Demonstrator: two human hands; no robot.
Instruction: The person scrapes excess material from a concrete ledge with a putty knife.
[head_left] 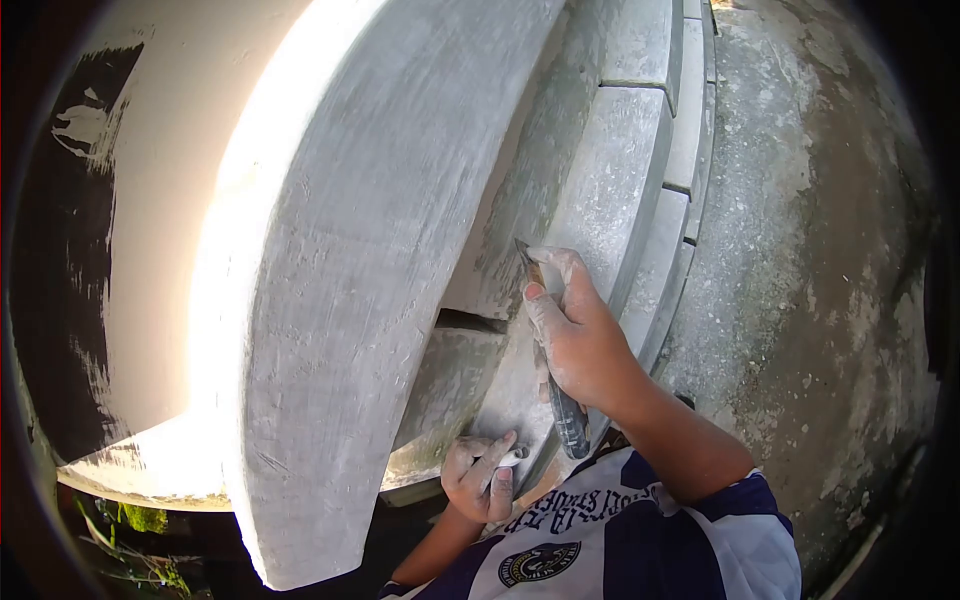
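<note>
A tool with a pointed metal tip and a dark handle (568, 420) slants across the middle of the view. My right hand (575, 330), dusted white, is wrapped round it near the tip, which lies close to the grey inner face of a concrete piece (500, 240). Lower down, my left hand (480, 478) is closed, with a small whitish piece (514, 456) pinched between thumb and fingers. That hand is beside the lower end of the pale ledge. What the small piece is, I cannot tell.
A large smooth grey concrete slab (370, 220) curves up on the left. Stepped grey blocks (610, 150) with dark gaps run up the middle. Rough stained ground (780, 250) lies to the right. Green plants (143, 518) show at the bottom left.
</note>
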